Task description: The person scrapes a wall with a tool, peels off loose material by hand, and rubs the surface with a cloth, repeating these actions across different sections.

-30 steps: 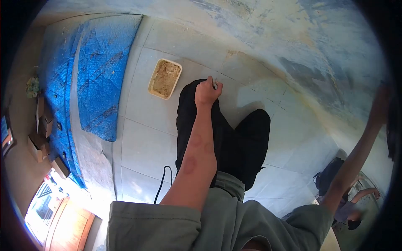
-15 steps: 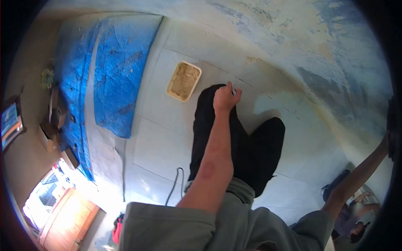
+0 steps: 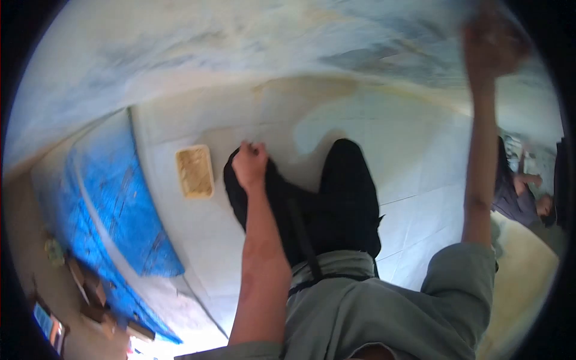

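Head cam looking down: left hand (image 3: 250,163) is curled into a loose fist down by the knee of the black trousers (image 3: 312,204), too blurry to tell if it's pinching anything. Right hand (image 3: 491,42) is up against the patchy wall (image 3: 252,48), grip unclear too. Tray of tan filler (image 3: 194,171) sits on the floor tiles (image 3: 414,156) just beside the knee, looks mostly full, so I'd guess plenty of work left.
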The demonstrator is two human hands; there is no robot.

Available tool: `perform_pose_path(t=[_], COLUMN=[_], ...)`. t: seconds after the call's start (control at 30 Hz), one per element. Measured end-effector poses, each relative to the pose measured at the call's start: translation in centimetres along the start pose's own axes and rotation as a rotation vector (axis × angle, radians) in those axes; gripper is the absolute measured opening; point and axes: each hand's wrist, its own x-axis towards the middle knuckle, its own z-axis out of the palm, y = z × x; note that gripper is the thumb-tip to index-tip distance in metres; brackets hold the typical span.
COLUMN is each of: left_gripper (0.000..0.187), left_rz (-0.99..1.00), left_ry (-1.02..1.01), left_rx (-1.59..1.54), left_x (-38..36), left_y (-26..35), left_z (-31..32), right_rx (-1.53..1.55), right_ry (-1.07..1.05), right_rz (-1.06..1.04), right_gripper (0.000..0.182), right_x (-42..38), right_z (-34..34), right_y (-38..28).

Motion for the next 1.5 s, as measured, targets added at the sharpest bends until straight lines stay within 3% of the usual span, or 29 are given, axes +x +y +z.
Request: perform_pose_path(t=[0.13, 0.17, 0.3, 0.37, 0.4, 0.47, 0.5, 0.6, 0.63, 0.7, 0.77, 0.8, 0.87, 0.9, 0.93, 1.0, 1.03, 1.07, 1.1, 1.17, 1.2, 1.27, 1.33, 1.4, 1.47, 1.5], left_gripper=[0.026, 0.027, 0.026, 0.026, 0.026, 0.025, 0.025, 0.024, 0.024, 0.025, 0.025, 0.025, 0.024, 0.024, 0.024, 0.024, 0.024, 0.024, 0.024, 0.025, 0.025, 0.026, 0.026, 0.026, 0.024, 0.025], left_rz=[0.090, 0.079, 0.006, -0.007, 0.014, 0.072, 0.087, 0.055, 0.056, 0.044, 0.059, 0.062, 0.075, 0.069, 0.060, 0.089, 0.088, 0.086, 0.085, 0.060, 0.068, 0.064, 0.054, 0.040, 0.025, 0.022], left_ry=[0.041, 0.035, -0.005, 0.015, 0.029, 0.078, 0.088, 0.032, 0.042, 0.067, 0.081, 0.084, 0.096, 0.083, 0.072, 0.111, 0.124, 0.137, 0.141, 0.096, 0.100, 0.081, 0.084, 0.084, 0.066, 0.059], left_rx=[0.015, -0.023, -0.034, -0.049, -0.056, -0.028, -0.038, -0.050, -0.046, 0.005, -0.002, -0.020, -0.023, -0.040, -0.054, -0.022, -0.026, -0.034, -0.046, -0.033, -0.028, -0.030, -0.043, -0.065, -0.051, -0.032], left_x=[-0.1, -0.2, -0.1, -0.1, -0.2, 0.1, 0.2, 0.2, 0.2, 0.2, 0.0, 0.0, 0.0, 0.0, 0.1, 0.2, 0.1, 0.0, -0.1, 0.0, 0.0, 0.2, 0.2, -0.1, 0.1, 0.2], left_y=[-0.1, -0.3, 0.8, 0.5, 0.1, -0.4, -0.6, 0.0, -0.6, -1.7, -1.3, -0.9, -0.4, -0.5, -0.7, -1.1, -1.0, -0.8, -0.5, -0.4, -0.7, -1.1, -1.2, -0.8, -1.2, -1.4], left_z=[0.0, 0.2, -0.3, 0.0, 0.3, 0.5, 0.3, 0.0, 0.6, 1.4, 1.0, 1.0, 1.1, 1.0, 0.9, 1.0, 1.0, 1.1, 1.2, 0.8, 0.7, 0.8, 0.9, 1.2, 1.0, 0.9], right_rx=[0.016, 0.025, -0.027, 0.286, 0.266, 0.214, 0.178, 0.289, 0.295, 0.287, 0.347, 0.341, 0.307, 0.402, 0.397, 0.222, 0.200, 0.198, 0.292, 0.373, 0.371, 0.255, 0.198, 0.064, 0.110, 0.192], right_ry=[-0.077, 0.234, 0.282, 0.105, 0.122, 0.119, 0.256, 0.179, 0.025, -0.111, -0.071, -0.059, 0.217, 0.008, 0.021, 0.070, -0.049, -0.043, 0.152, 0.176, 0.182, 0.061, 0.005, 0.301, 0.267, 0.157], right_rz=[-0.022, 0.254, 0.301, -0.019, -0.015, 0.520, 0.998, 0.817, 0.572, 0.342, 0.666, 0.664, 0.856, 0.678, 0.678, 0.367, 0.503, 0.494, 0.675, 0.742, 0.750, 0.301, 0.365, 0.724, 0.726, 0.500], right_gripper=[0.040, 0.033, 0.039, 0.043, 0.043, 0.046, 0.044, 0.043, 0.045, 0.048, 0.057, 0.057, 0.061, 0.066, 0.066, 0.075, 0.077, 0.077, 0.073, 0.069, 0.069, 0.076, 0.075, 0.073, 0.073, 0.078], right_x=[-0.2, -0.4, -3.8, -3.3, -3.0, -2.3, -1.6, -2.3, -2.6, -2.2, -0.5, 0.1, 2.2, 2.8, 3.1, 3.6, 3.5, 4.2, 5.0, 6.3, 6.8, 7.6, 8.1, 8.8, 9.6, 9.5], right_z=[-1.0, 0.1, 1.7, 0.4, -0.1, -0.5, 0.2, 1.7, 0.8, -0.3, -0.7, -0.3, 0.5, -0.8, -0.7, -0.2, -0.1, 0.4, 0.8, -1.0, -1.4, -1.9, -0.9, 0.0, -0.3, -0.8], right_y=[-0.8, 0.2, -4.3, -7.2, -6.7, -5.4, -6.0, -10.7, -12.5, -13.0, -11.0, -10.6, -10.0, -10.9, -10.8, -10.8, -9.4, -8.5, -7.6, -8.4, -8.7, -8.9, -5.2, -2.3, -5.6, -7.4])
